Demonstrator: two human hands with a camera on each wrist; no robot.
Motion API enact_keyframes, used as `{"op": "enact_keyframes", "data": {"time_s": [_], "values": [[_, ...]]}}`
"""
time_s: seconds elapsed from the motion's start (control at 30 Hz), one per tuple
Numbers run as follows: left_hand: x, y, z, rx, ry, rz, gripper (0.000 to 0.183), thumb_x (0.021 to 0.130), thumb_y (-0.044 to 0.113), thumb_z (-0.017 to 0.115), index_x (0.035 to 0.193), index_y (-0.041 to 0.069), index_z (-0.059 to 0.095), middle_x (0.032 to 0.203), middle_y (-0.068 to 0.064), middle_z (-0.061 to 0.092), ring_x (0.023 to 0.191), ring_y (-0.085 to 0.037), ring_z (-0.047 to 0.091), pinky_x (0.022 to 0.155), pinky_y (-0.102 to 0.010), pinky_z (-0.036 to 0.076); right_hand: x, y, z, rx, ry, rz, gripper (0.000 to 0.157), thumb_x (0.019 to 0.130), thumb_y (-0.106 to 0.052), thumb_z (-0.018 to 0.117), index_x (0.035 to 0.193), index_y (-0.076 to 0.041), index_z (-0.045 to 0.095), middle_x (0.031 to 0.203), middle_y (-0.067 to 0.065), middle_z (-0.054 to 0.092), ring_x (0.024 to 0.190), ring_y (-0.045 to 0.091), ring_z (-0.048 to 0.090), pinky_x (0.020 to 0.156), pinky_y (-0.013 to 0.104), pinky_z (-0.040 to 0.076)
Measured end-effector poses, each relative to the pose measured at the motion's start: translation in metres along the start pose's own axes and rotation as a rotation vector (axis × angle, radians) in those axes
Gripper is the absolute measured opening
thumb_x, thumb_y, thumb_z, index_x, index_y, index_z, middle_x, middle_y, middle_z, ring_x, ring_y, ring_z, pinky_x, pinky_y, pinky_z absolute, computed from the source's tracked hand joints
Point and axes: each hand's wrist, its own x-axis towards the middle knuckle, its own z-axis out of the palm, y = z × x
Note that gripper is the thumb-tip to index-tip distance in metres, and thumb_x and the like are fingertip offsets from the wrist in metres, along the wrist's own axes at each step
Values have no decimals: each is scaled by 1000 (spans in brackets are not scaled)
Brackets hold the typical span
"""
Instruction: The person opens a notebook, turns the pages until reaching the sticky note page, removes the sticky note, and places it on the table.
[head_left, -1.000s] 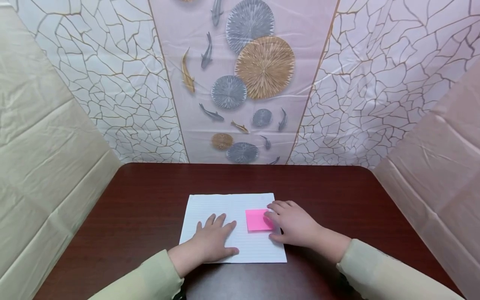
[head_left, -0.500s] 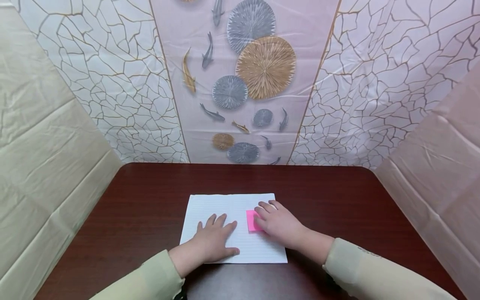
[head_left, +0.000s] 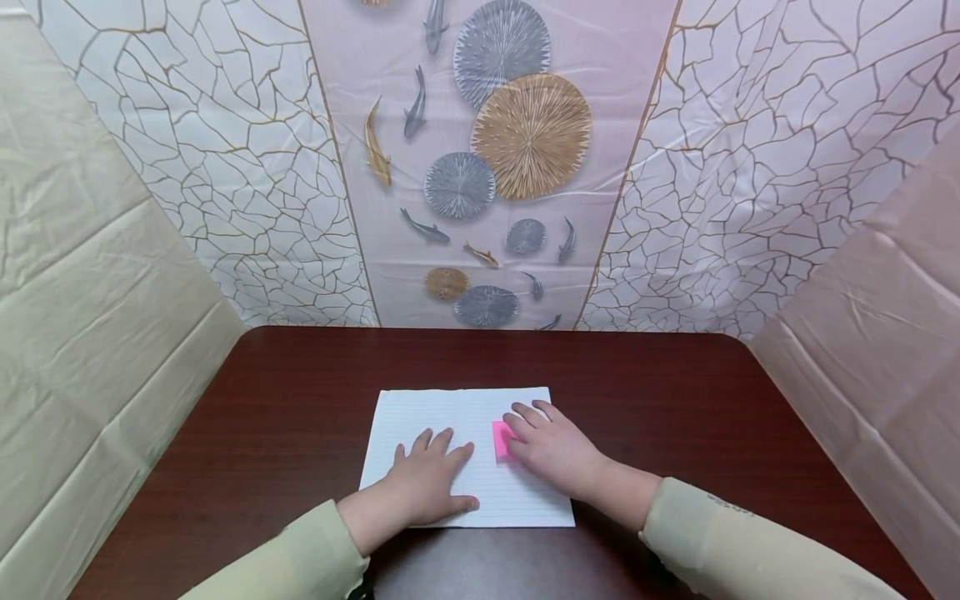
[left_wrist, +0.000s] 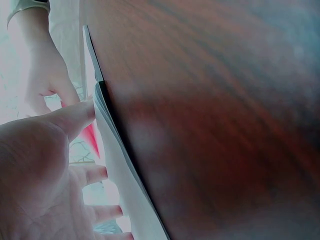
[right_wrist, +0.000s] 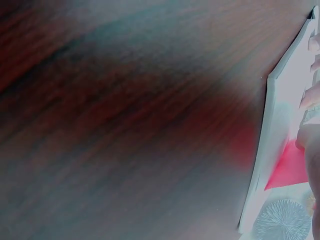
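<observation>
An open lined notebook (head_left: 517,505) lies on the table with a pink sticky note pad (head_left: 500,442) on its right page. My left hand (head_left: 423,485) rests on the left page with its fingers spread, the thumb near the middle of the notebook. Over the right page, my right hand (head_left: 558,450) covers most of the pink pad and pinches it with thumb and fingers. In the right wrist view the pink paper (right_wrist: 288,167) slants up from the page by the thumb. The left wrist view shows pink (left_wrist: 91,140) behind my left thumb.
The dark brown table (head_left: 315,375) extends around the notebook. Behind it hangs a patterned curtain (head_left: 465,250), and beige cloth walls (head_left: 112,333) stand at both sides.
My right hand has moved left from the pad's right edge, now covering more of the pink paper. The left hand and the notebook have stayed in place.
</observation>
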Motion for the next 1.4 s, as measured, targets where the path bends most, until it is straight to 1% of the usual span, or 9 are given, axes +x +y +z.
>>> {"op": "enact_keyframes", "data": {"time_s": [0.1,0.23,0.33,0.5,0.7,0.87,1.1,1.2,1.4], "values": [[0,-1,0,0,1,-1,79,83,63,67,146,20,50,152,-18,39,138,-47,33,101,-74,31,2,-2,1,57,-10,64,24,88,-15,73,112,-17,73,131,9,60,128,31,50,105,49,40],[0,-1,0,2,-5,-2,79,83,63,67,147,20,50,152,-17,39,138,-47,33,101,-73,31,5,-4,1,192,14,195,14,92,-26,71,102,-17,75,126,8,62,123,29,54,102,49,43],[0,-2,1,1,-7,-3,79,83,63,67,147,20,49,152,-17,38,139,-46,33,101,-73,31,7,-5,2,280,61,266,9,90,-27,73,92,-18,74,121,7,64,118,28,57,100,47,44],[0,-3,2,-2,-5,-3,79,83,63,67,147,20,49,152,-17,38,139,-46,32,101,-73,31,8,-5,3,363,104,326,9,87,-26,75,86,-18,73,117,7,66,113,27,60,97,47,46],[0,-3,3,4,0,-5,80,82,64,67,146,20,50,152,-17,39,138,-46,33,101,-73,31,7,-2,5,435,77,419,9,87,-27,75,88,-18,75,120,8,66,115,27,60,98,48,46],[0,-3,4,4,-5,-9,80,82,64,67,147,21,49,152,-16,38,139,-46,32,101,-73,31,6,1,6,508,71,498,12,86,-25,77,94,-17,77,121,7,65,115,27,59,98,48,46],[3,-3,5,18,-6,-11,79,83,65,66,148,23,48,153,-15,38,140,-45,31,102,-72,31,7,6,5,585,113,579,16,84,-21,79,97,-13,77,118,9,66,110,28,61,96,48,48],[3,-2,3,17,-8,-13,79,83,64,66,148,23,48,153,-15,38,140,-44,32,102,-72,31,8,8,5,629,113,628,18,84,-21,79,99,-11,77,119,8,65,109,28,62,95,47,50],[2,-2,1,9,-13,-12,78,84,62,67,147,22,48,153,-15,37,140,-44,31,102,-72,31,9,11,8,732,119,704,14,86,-19,77,96,-9,76,118,8,65,107,26,63,91,41,54]]}}
